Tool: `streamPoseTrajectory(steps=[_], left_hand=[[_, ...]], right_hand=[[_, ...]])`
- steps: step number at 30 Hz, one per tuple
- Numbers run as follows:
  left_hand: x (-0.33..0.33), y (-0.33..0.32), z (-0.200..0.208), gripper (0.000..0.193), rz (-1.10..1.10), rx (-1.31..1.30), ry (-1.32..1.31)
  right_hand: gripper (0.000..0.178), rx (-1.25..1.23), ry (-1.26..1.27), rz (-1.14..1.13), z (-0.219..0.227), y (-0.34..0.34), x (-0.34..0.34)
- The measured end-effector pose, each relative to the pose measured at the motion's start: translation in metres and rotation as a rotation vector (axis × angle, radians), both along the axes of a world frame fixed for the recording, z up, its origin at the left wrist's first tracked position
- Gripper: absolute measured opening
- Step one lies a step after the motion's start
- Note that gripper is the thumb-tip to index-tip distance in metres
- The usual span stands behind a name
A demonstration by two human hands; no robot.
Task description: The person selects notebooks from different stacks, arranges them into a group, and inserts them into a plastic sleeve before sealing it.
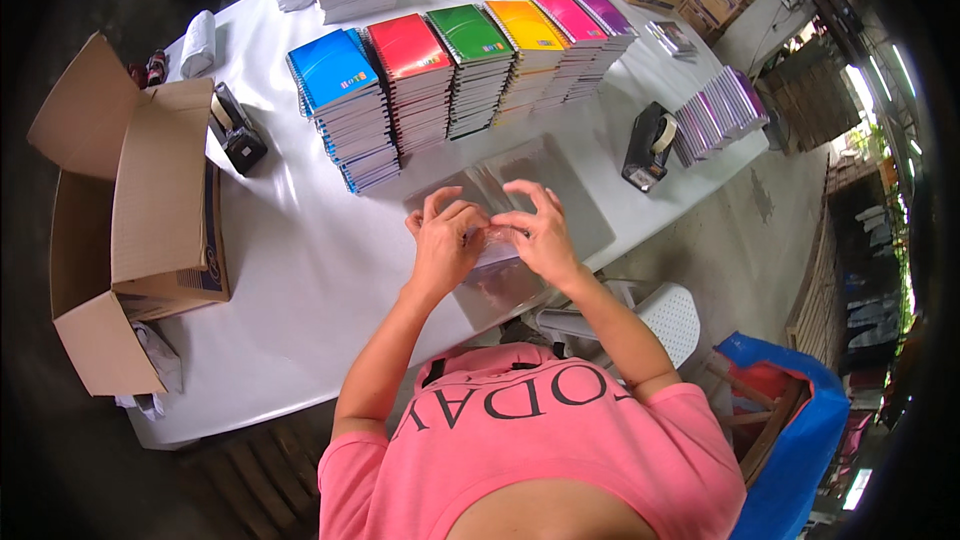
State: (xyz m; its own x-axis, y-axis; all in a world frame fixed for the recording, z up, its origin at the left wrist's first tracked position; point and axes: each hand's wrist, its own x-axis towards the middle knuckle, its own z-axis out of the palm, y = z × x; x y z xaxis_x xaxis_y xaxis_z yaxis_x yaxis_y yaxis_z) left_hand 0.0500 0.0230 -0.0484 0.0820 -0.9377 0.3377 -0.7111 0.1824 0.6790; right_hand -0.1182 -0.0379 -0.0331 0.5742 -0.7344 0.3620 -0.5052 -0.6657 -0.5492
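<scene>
My left hand (pixel 447 240) and my right hand (pixel 540 235) meet over the near edge of the table. Thumbs and fingertips of both are pinched on a crinkled clear plastic bag (pixel 497 248). Whether anything lies inside the bag is hard to see. Flat clear plastic sleeves (pixel 578 202) spread under and beyond my hands. Just past them stand stacks of spiral notebooks, with blue (pixel 335 70), red (pixel 410 45), green (pixel 470 32), yellow (pixel 525 24), pink (pixel 570 17) and purple (pixel 606 12) covers, from left to right.
An open cardboard box (pixel 172 190) stands at the left, beside a black tape dispenser (pixel 238 132). Another tape dispenser (pixel 650 150) sits at the right, next to a leaning row of purple notebooks (pixel 718 118). A white chair (pixel 672 320) is by the near edge.
</scene>
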Motion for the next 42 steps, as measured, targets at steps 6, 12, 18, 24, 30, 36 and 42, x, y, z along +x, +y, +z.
streamPoseTrajectory(steps=[6, 12, 18, 24, 30, 36, 42], left_hand=[[-0.006, 0.019, 0.04, 0.059, -0.079, 0.132, -0.016], [-0.01, 0.032, 0.0, 0.06, -0.086, -0.097, -0.286], [-0.029, 0.039, -0.008, 0.038, 0.075, -0.229, -0.433], [-0.037, 0.035, -0.004, 0.039, 0.064, -0.204, -0.429], [-0.035, 0.033, -0.001, 0.04, 0.071, -0.207, -0.422], [-0.037, 0.035, 0.001, 0.039, 0.108, -0.184, -0.391], [-0.041, 0.038, 0.002, 0.04, 0.092, -0.161, -0.33]], right_hand=[[0.009, -0.153, 0.151, -0.074, 0.013, 0.018, 0.002], [0.018, -0.414, 0.592, 0.038, 0.022, 0.048, -0.002], [0.017, 0.115, -0.036, -0.233, 0.033, -0.01, -0.088], [0.061, 0.516, -0.568, -1.125, -0.04, -0.166, -0.218], [0.04, 1.088, -0.639, -1.004, -0.051, -0.214, -0.234], [0.035, 0.898, -1.199, -0.651, -0.076, -0.175, -0.231], [0.023, 0.406, -0.358, -1.112, -0.128, -0.129, -0.242]])
